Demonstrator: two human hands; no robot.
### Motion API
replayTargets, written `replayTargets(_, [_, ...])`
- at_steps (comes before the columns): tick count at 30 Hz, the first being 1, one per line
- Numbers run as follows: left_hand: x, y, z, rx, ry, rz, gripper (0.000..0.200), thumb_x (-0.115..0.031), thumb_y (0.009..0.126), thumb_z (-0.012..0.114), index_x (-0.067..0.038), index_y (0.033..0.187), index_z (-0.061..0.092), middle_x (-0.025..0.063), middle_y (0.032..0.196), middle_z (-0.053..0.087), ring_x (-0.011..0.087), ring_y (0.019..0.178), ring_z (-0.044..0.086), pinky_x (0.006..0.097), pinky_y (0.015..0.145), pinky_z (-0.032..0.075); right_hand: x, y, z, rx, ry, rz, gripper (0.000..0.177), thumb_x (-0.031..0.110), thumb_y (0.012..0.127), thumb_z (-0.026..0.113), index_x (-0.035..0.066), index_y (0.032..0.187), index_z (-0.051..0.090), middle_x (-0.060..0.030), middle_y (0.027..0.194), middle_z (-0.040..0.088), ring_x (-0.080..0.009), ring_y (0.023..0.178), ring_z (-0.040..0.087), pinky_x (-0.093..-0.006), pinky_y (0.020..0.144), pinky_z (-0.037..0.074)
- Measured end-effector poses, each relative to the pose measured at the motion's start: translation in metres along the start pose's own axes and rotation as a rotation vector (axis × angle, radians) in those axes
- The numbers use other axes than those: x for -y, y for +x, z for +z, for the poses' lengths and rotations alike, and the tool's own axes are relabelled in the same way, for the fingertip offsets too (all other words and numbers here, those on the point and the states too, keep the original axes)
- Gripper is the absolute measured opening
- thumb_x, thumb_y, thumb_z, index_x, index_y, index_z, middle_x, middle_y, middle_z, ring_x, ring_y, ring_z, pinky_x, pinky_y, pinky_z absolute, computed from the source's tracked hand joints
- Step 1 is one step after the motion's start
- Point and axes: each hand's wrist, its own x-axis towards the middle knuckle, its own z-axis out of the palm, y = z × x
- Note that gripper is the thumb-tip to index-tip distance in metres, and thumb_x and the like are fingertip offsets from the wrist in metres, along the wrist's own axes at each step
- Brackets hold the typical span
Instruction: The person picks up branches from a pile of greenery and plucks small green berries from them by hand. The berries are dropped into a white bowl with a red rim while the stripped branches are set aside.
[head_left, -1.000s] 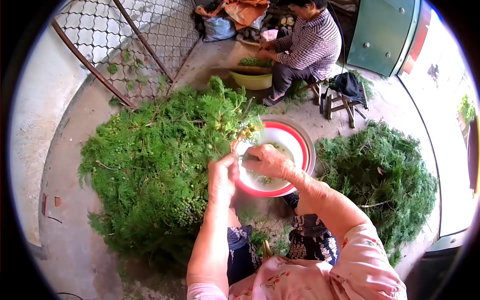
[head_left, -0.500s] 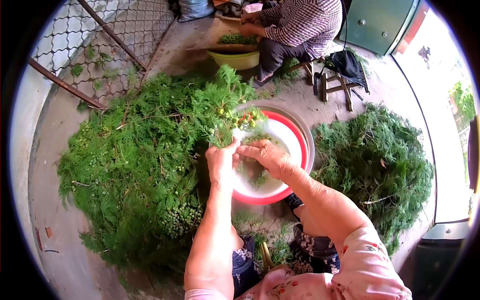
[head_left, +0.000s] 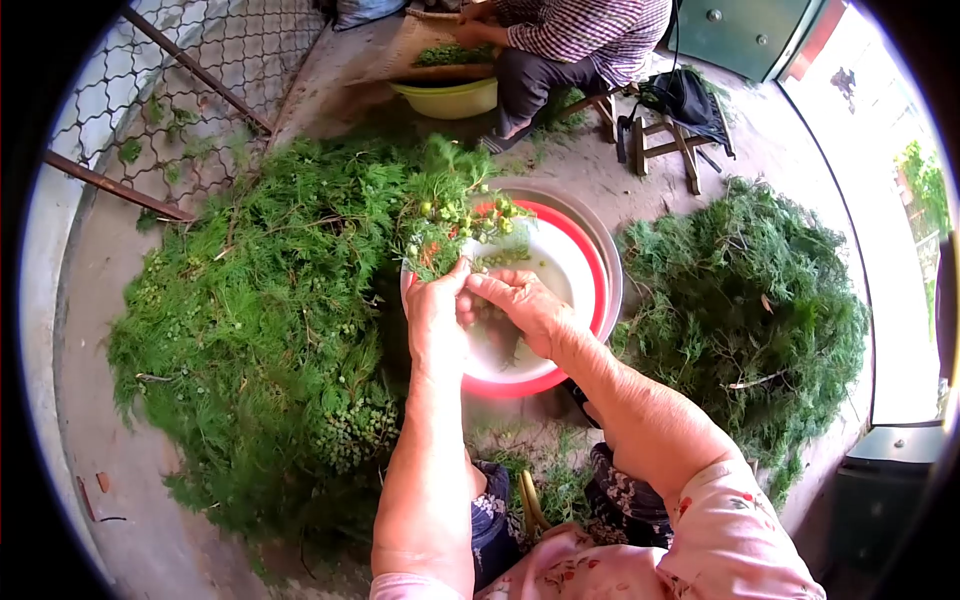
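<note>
While the person sat low over a concrete floor [head_left: 150, 520], both bare hands met above a white bowl [head_left: 560, 262] with a red rim, near the middle of the scene. The left hand [head_left: 435, 312] had its fingers closed around the stem of a leafy sprig [head_left: 452, 215]. The sprig stood up and far from the hand and carried small round green berries, with a few reddish ones. It hung over the far left edge of the bowl. The right hand [head_left: 522, 305] lay just right of the left one, its fingers narrow and drawn together at the base of the sprig, touching the left thumb. Whether they pinched a berry or the stem could not be told. A few green bits lay inside the bowl, which sat in a wider grey metal basin [head_left: 606, 240].

To the left spread a large heap of feathery green branches [head_left: 260, 320], with clusters of berries showing at its near edge. To the right, well apart from it, lay a smaller darker heap [head_left: 745, 300]. A pink flowered sleeve [head_left: 725, 545] covered the right arm near the camera.

At the far side another person [head_left: 590, 35] in a checked shirt sat by a yellow-green tub [head_left: 448, 98], with a small wooden stool [head_left: 668, 140] to the right. A wire mesh fence [head_left: 170, 95] stood at the far left.
</note>
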Motion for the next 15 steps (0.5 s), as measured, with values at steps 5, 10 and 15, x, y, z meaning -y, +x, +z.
replayTargets(5, [0.006,-0.003,0.004,-0.042,-0.009,-0.004,0.025,-0.023,0.085,0.055,-0.009,0.064,0.053,-0.0054,0.050,0.037,0.0064,0.043,0.031,0.0215,0.041,0.025,-0.002,-0.010,0.008,-0.043,0.080,-0.100,0.024,0.022,0.089,0.052,0.003,0.078,0.060,-0.0037,0.065,0.059,-0.0090,0.045,0.047,-0.0221,0.037,0.036])
replayTargets(10, [0.001,-0.008,0.023,-0.070,-0.174,-0.082,0.028,-0.023,0.089,0.050,-0.009,0.065,0.052,-0.0061,0.049,0.035,0.0053,0.042,0.030,0.0204,0.040,0.023,-0.017,-0.005,0.010,-0.199,0.390,-0.119,0.027,0.025,0.090,0.048,0.002,0.085,0.060,-0.0043,0.071,0.061,-0.0119,0.064,0.056,-0.0258,0.063,0.046])
replayTargets(15, [0.001,-0.001,0.022,-0.030,-0.107,0.045,0.028,-0.025,0.090,0.050,-0.008,0.068,0.054,-0.0061,0.050,0.037,0.0048,0.042,0.027,0.0194,0.040,0.022,-0.003,-0.019,0.012,-0.153,0.314,-0.209,0.029,0.029,0.091,0.046,0.003,0.085,0.058,-0.0041,0.072,0.061,-0.0104,0.061,0.053,-0.0237,0.056,0.042])
